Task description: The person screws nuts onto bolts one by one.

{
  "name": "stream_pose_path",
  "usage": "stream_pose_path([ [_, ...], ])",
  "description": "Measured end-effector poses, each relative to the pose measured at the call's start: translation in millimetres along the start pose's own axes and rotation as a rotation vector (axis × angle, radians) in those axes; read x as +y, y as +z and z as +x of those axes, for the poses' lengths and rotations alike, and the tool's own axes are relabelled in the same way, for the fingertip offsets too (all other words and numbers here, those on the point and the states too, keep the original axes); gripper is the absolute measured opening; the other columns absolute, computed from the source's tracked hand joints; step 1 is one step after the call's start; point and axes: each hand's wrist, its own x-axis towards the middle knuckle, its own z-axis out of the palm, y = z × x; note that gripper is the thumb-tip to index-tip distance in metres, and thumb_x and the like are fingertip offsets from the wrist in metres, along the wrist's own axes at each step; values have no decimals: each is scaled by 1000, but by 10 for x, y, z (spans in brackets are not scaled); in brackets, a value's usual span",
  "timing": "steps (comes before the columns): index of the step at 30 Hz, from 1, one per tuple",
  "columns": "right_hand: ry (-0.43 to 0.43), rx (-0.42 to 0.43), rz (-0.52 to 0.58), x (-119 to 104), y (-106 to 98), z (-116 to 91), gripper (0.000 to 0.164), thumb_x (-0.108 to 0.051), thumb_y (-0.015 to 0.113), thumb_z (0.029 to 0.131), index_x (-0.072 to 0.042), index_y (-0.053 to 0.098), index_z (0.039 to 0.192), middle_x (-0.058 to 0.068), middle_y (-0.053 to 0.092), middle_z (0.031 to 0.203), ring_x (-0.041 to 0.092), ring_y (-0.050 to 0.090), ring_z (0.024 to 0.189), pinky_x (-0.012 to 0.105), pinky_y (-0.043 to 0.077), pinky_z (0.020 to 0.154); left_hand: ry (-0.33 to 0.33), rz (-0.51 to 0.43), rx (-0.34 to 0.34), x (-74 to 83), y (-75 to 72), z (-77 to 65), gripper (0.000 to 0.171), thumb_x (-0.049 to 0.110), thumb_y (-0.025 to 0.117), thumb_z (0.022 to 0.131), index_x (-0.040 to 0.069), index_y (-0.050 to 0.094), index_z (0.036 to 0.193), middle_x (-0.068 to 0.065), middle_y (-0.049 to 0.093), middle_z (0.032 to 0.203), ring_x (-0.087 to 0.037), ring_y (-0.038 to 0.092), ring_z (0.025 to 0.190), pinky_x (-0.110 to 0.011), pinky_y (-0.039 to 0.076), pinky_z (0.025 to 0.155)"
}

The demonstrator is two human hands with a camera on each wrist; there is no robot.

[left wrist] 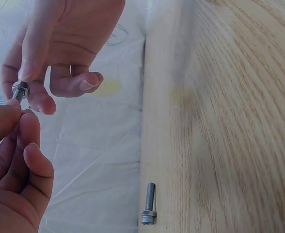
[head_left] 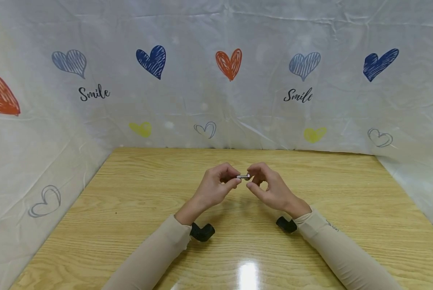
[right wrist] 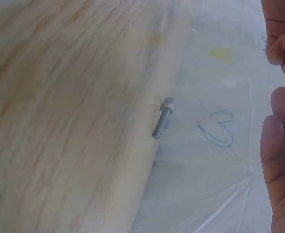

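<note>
A metal bolt is held in the air over the middle of the wooden table, its length lying crosswise between the left hand and the right hand. A nut is seen on its shank, towards the right end.

A second bolt, also fitted with a nut near its head, is shown by both wrist views lying on the table close to the far edge, well apart from the hands; in the head view it cannot be made out. The far side and the left and right sides are enclosed by a white cloth printed with hearts and the word "Smile". A black curved piece is seen at the left wrist, and a similar one at the right. No object is seen standing between the hands.

The left end of the held bolt is pinched between the thumb and fingers of the left hand. The right end is encircled by the curled thumb and forefinger of the right hand, the thumb tip being seen against the nut in the left wrist view; how firmly it is gripped cannot be told.
</note>
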Motion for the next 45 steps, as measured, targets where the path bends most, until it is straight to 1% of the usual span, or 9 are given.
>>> stream_pose_path([
  [3,-17,-11,11,-102,-15,24,24,10,58,89,4,49,110,15,58,93,19,60,66,34,52,64,-5,-3,-1,14,-6,0,6,-7,64,87,-7,63,93,-18,64,79,-35,60,66,-28,47,57],
  [9,-8,-10,3,-114,-12,31,11,8,54,93,1,54,102,6,59,84,10,58,65,33,51,61,1,-11,-20,12,-14,-3,6,-5,64,88,-6,63,94,-18,64,79,-31,60,66,-33,47,57],
  [17,1,9,-37,-128,-20,40,18,9,53,93,-6,61,87,2,60,78,26,60,64,33,48,58,21,-16,-39,-7,-8,-9,5,-5,63,89,-5,63,93,-18,63,78,-31,60,65,-32,46,56],
  [21,9,10,-37,-140,-26,40,19,9,51,94,-5,61,88,4,60,79,28,61,65,34,48,58,21,-20,-37,-6,-9,-6,5,-5,64,89,-6,63,94,-18,63,78,-28,60,65,-32,46,56],
  [25,21,-2,-31,-146,-25,32,13,9,53,93,0,59,100,9,62,87,24,61,66,33,50,60,15,-15,-33,0,-16,-8,6,-5,64,88,-6,62,94,-19,64,79,-26,60,65,-31,46,56],
  [30,2,-4,-7,-135,-13,19,26,8,60,88,3,50,112,19,60,97,21,60,68,34,51,63,0,-10,-19,17,-26,-4,7,-7,64,88,-8,63,94,-19,64,79,-30,60,65,-32,47,57],
  [37,-26,2,20,-117,1,23,21,12,57,89,5,50,107,17,59,87,22,60,63,35,52,62,-7,-13,-14,28,-25,3,7,-7,64,87,-9,63,94,-19,64,79,-37,61,67,-32,47,58],
  [42,-19,1,21,-123,-1,26,14,10,56,91,5,52,104,12,59,83,24,60,64,37,52,62,-7,-10,-18,29,-18,0,7,-7,64,87,-8,63,94,-19,64,78,-33,61,66,-27,45,57],
  [45,-18,6,5,-116,-4,27,10,10,55,92,3,54,99,9,58,80,24,60,63,35,50,60,-1,-10,-20,31,-15,-2,6,-6,64,88,-7,63,93,-18,64,77,-30,60,65,-28,45,56],
])
